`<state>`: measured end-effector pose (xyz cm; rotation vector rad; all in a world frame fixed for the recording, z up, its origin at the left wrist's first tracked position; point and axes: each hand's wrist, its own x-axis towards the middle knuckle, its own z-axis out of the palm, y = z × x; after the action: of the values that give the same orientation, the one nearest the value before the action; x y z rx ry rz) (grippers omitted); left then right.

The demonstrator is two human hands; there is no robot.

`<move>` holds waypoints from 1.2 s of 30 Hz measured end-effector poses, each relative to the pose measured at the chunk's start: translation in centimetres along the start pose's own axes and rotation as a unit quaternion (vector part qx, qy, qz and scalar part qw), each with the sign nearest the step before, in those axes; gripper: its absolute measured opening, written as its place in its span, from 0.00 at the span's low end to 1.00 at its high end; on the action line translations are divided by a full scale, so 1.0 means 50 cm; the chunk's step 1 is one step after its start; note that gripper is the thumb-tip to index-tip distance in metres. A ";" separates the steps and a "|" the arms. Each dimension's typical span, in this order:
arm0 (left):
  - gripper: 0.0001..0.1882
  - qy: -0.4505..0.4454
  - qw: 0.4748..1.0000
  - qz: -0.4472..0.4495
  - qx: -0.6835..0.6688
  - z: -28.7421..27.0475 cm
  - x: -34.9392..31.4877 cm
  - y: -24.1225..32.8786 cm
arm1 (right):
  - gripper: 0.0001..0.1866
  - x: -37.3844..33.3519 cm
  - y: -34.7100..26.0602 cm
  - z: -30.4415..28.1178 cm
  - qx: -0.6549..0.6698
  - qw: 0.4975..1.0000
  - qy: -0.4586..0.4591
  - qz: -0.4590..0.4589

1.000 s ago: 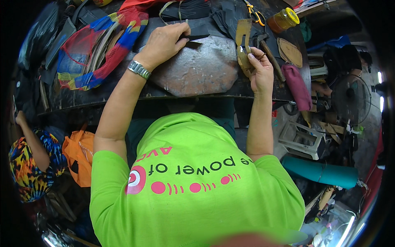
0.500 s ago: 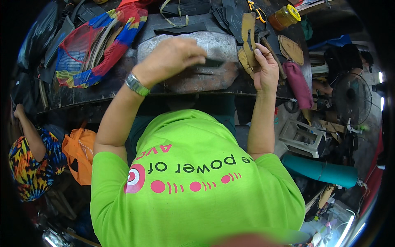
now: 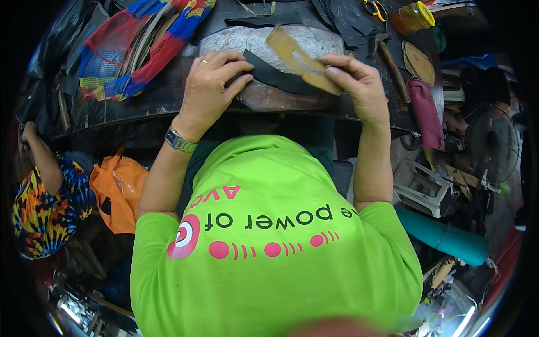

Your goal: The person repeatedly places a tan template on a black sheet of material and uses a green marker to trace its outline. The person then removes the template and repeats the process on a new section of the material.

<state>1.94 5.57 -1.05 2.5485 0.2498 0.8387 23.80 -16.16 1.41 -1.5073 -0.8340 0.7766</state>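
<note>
My left hand (image 3: 210,87) pinches the pointed left end of a curved black strip (image 3: 275,77) between thumb and fingertips. The strip lies across the worn grey slab (image 3: 222,40) at the table's near edge. Between thumb and fingers of my right hand (image 3: 362,84) is a tan slotted pattern piece (image 3: 296,56), slightly blurred. It slants over the right part of the strip and hides that end; whether the two touch I cannot tell.
A hammer (image 3: 393,67), an oval tan piece (image 3: 419,60), a maroon pouch (image 3: 425,112) and a yellow-lidded jar (image 3: 410,19) stand right. Orange-handled scissors (image 3: 375,10) lie farther back. A red-and-blue mesh bag (image 3: 120,53) sits left; another person's patterned sleeve (image 3: 42,216) shows beyond.
My right hand has brought the tan slotted pattern piece down and tilted it leftward over the slab. My left hand, blurred over the slab before, now grips the black strip's end.
</note>
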 end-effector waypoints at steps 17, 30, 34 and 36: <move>0.11 0.025 0.996 -0.074 -0.039 0.004 -0.009 0.004 | 0.13 0.039 -0.010 0.070 -0.347 0.932 -0.098 -0.028; 0.05 0.010 0.999 -0.050 -0.001 0.006 -0.006 -0.005 | 0.12 0.045 -0.018 0.082 -0.319 0.943 -0.091 0.005; 0.06 0.007 0.998 -0.056 -0.017 0.005 -0.005 -0.005 | 0.12 0.043 -0.016 0.083 -0.326 0.942 -0.086 0.003; 0.08 -0.002 0.998 -0.061 -0.017 0.002 -0.005 -0.003 | 0.12 0.043 -0.014 0.084 -0.326 0.941 -0.085 -0.006</move>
<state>1.81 5.59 -1.32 2.4753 0.3813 0.7845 21.31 -12.14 1.68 -2.0287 -1.3177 0.6554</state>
